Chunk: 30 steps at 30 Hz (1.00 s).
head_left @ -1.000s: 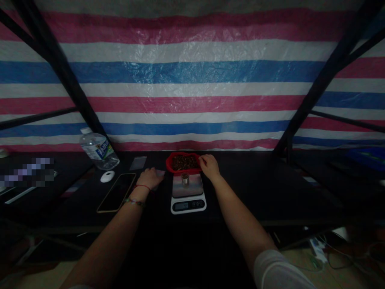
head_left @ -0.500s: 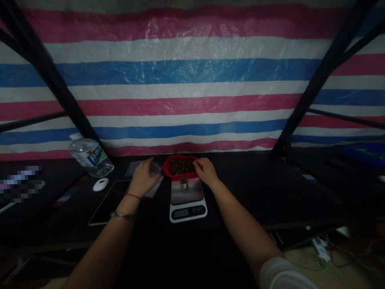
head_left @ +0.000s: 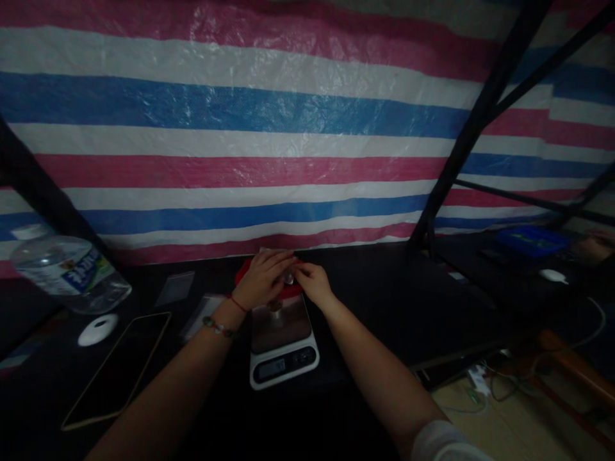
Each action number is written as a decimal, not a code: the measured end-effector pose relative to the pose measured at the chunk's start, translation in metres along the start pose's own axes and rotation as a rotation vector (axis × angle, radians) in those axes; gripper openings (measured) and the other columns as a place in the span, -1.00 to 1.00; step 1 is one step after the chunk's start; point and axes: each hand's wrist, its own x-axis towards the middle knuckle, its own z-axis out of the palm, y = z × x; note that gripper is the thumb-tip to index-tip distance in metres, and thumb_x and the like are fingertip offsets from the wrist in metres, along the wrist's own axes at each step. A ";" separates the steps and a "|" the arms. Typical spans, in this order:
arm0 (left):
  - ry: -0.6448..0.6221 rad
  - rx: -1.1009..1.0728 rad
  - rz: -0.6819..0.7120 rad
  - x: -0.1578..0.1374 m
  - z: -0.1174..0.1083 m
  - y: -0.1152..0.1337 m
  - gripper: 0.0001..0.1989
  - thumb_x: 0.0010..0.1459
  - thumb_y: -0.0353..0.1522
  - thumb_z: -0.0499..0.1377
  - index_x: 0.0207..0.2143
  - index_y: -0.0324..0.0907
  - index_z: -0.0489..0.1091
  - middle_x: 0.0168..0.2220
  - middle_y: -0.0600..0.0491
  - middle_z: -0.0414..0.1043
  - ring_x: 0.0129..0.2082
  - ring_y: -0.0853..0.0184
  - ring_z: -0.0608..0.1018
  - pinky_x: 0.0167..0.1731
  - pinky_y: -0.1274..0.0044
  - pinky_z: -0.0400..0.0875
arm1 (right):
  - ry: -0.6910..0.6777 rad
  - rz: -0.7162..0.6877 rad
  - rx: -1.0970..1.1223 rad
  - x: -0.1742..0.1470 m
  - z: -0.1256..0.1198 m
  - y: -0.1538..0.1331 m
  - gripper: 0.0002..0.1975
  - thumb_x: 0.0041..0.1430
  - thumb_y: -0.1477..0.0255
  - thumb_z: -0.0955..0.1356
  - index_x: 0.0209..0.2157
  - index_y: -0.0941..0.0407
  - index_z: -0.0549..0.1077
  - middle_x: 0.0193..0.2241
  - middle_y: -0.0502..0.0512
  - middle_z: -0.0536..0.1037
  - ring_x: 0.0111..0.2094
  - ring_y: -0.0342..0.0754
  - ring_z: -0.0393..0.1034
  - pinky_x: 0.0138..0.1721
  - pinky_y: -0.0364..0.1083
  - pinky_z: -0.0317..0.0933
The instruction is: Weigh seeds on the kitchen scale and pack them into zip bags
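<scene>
Over the red tray (head_left: 241, 271) my left hand (head_left: 266, 276) reaches rightward, its fingers curled around a clear plastic bag (head_left: 289, 279), of which only a shiny bit shows. My right hand (head_left: 311, 282) meets it from the right, fingertips pinched together at the bag. Both hands cover most of the tray, so its small dark contents are hidden. Just in front stands a white kitchen scale (head_left: 284, 365) with a lit display. A small metal cup (head_left: 275, 311) rests on the scale's plate.
To the left lie clear bags (head_left: 175, 288), a phone-like dark tablet (head_left: 118, 371) and a white mouse (head_left: 98, 330). A large plastic bottle (head_left: 72, 272) stands behind them. Dark metal posts (head_left: 449, 153) flank the striped sheet. At far right are a blue tray (head_left: 532, 241) and another person's hand (head_left: 598, 244).
My left hand has moved right from the clear bags to above the red tray, meeting my right hand with a clear bag. The view has turned right.
</scene>
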 end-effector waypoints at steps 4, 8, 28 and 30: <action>0.158 0.033 -0.055 -0.014 -0.002 -0.006 -0.52 0.06 -0.31 0.12 0.07 -0.12 0.34 0.16 -0.08 0.29 0.17 0.08 0.27 0.14 0.19 0.14 | 0.044 0.091 0.113 0.001 0.001 0.004 -0.82 0.05 0.33 0.36 -0.40 0.11 0.59 -0.43 0.05 0.63 -0.37 0.01 0.51 -0.32 -0.08 0.33; 0.189 0.025 -0.119 -0.026 -0.009 -0.008 -0.80 0.09 -0.33 0.10 -0.27 -0.10 0.49 -0.23 -0.02 0.51 -0.12 0.18 0.47 -0.02 0.27 0.28 | 0.143 0.189 0.135 0.000 0.002 0.004 -0.79 0.03 0.28 0.37 -0.41 0.12 0.57 -0.47 0.07 0.61 -0.40 0.03 0.51 -0.34 -0.06 0.34; 0.168 -0.087 0.142 -0.023 -0.009 0.004 -0.86 0.16 -0.30 0.15 -0.38 -0.18 0.43 -0.41 0.01 0.50 -0.36 0.31 0.51 -0.29 0.44 0.36 | -0.066 -0.051 0.065 -0.017 0.009 -0.020 -0.85 -0.03 0.35 0.45 -0.56 0.11 0.50 -0.59 -0.02 0.48 -0.54 -0.14 0.31 -0.47 -0.17 0.20; 0.150 -0.125 0.150 -0.023 -0.010 0.004 -0.88 0.17 -0.34 0.12 -0.35 -0.18 0.43 -0.39 0.01 0.51 -0.36 0.32 0.51 -0.29 0.44 0.36 | -0.066 -0.085 0.055 -0.017 0.008 -0.019 -0.86 -0.03 0.36 0.46 -0.55 0.11 0.51 -0.58 -0.02 0.49 -0.53 -0.14 0.33 -0.45 -0.16 0.21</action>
